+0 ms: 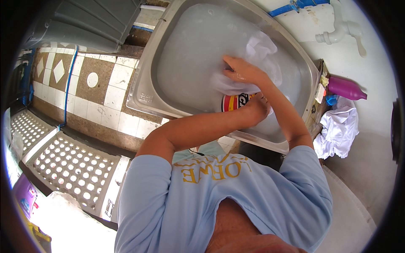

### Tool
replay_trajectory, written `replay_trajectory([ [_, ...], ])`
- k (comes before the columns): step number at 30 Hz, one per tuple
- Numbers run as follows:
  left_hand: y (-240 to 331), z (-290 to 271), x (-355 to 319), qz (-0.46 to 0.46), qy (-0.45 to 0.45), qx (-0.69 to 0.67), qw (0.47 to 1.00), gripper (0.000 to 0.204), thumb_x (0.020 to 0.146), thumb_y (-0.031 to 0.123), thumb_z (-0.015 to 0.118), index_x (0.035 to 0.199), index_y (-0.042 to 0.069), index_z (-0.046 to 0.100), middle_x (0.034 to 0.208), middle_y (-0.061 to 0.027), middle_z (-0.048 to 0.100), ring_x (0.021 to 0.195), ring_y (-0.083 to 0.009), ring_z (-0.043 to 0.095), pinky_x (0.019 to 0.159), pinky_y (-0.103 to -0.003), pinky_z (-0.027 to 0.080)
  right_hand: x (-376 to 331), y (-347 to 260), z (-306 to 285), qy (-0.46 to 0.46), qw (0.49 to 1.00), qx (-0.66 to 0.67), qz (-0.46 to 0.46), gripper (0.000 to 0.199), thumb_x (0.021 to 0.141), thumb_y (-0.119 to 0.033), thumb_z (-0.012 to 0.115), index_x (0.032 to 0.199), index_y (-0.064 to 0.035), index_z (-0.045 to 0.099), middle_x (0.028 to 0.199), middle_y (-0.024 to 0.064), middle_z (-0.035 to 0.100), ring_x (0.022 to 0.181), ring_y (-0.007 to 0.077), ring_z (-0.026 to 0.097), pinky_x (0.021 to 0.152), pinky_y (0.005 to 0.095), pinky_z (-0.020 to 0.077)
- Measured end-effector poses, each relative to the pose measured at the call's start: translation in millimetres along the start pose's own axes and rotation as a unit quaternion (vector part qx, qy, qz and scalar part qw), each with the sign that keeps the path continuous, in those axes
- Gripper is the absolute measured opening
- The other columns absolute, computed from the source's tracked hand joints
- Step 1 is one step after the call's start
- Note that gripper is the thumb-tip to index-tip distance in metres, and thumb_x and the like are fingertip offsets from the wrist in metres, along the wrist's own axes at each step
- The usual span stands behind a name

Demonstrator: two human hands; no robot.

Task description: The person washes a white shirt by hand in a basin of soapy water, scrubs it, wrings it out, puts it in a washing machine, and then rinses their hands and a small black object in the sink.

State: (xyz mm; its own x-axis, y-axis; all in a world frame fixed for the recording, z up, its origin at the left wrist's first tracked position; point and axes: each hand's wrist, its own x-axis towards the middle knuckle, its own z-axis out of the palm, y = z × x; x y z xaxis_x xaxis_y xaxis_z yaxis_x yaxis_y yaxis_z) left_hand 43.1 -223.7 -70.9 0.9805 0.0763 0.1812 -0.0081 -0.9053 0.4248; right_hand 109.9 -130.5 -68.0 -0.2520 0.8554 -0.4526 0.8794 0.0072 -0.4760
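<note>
A steel sink [140,93] holds cloudy, greyish water. Thin white cloth [262,49] lies partly under the water, bunched towards the right side of the sink. My right hand [242,71] is over this cloth, its fingers curled round part of it, their tips partly hidden. Nearer to me, my left hand [256,110] is closed at the front inner side of the sink. It touches the right end of a red, yellow, black and white striped object [230,103], whose kind I cannot tell. What the left fingers hold is hidden.
Right of the sink, a purple bottle [345,88] lies near a blue cap-like piece [331,100] and a white cloth heap [338,128]. A white tap [344,31] juts from the wall. Grey perforated plastic [74,168] and a blue hose [69,88] are at left.
</note>
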Motion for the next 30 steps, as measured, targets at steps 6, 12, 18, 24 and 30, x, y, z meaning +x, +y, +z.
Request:
replay_trajectory([
  [6,3,0,1,-0.074,0.021,-0.11,0.991,0.03,0.082,0.009,0.053,0.11,-0.003,0.057,0.119,-0.0191,0.055,0.115,-0.0316,0.049,0.099,-0.04,0.036,35,-28,-3,0.124,0.988,-0.02,-0.086,0.036,0.074,-0.003,0.057,0.109,-0.0036,0.049,0.102,0.018,0.056,0.097,0.0386,0.053,0.082,0.0448,0.0434],
  [12,5,16,0,-0.1,-0.033,-0.096,0.99,0.034,0.089,0.011,0.045,0.121,0.008,0.055,0.133,-0.0087,0.049,0.126,-0.0229,0.042,0.103,-0.037,0.034,48,-4,32,0.231,0.96,-0.014,-0.158,0.039,0.066,0.011,0.054,0.103,-0.0016,0.056,0.104,0.0205,0.056,0.099,0.0409,0.052,0.086,0.0447,0.043],
  [18,6,29,2,-0.137,0.031,-0.27,0.953,0.033,0.093,0.013,0.038,0.122,0.004,0.05,0.127,-0.0172,0.05,0.12,-0.0275,0.044,0.102,-0.035,0.032,40,6,39,0.266,0.951,-0.082,-0.134,0.035,0.072,0.004,0.052,0.105,-0.0055,0.061,0.118,0.0198,0.055,0.114,0.0376,0.049,0.093,0.0415,0.0435],
  [24,5,87,3,-0.049,0.247,-0.33,0.91,0.036,0.095,0.015,0.035,0.129,0.006,0.044,0.136,-0.0136,0.042,0.126,-0.0246,0.039,0.106,-0.033,0.029,39,-11,32,0.224,0.958,-0.082,-0.16,0.012,0.073,-0.001,0.051,0.08,-0.0048,0.059,0.09,0.0125,0.056,0.092,0.0343,0.055,0.078,0.0415,0.0471],
  [30,12,17,2,-0.095,-0.188,-0.107,0.972,0.044,0.1,0.024,0.025,0.142,0.013,0.024,0.149,-0.0038,0.028,0.135,-0.0182,0.028,0.11,-0.031,0.024,27,-2,34,0.21,0.967,-0.073,-0.122,0.006,0.069,0.0,0.055,0.074,-0.0019,0.054,0.091,0.0169,0.057,0.089,0.0371,0.055,0.077,0.0421,0.0466],
])
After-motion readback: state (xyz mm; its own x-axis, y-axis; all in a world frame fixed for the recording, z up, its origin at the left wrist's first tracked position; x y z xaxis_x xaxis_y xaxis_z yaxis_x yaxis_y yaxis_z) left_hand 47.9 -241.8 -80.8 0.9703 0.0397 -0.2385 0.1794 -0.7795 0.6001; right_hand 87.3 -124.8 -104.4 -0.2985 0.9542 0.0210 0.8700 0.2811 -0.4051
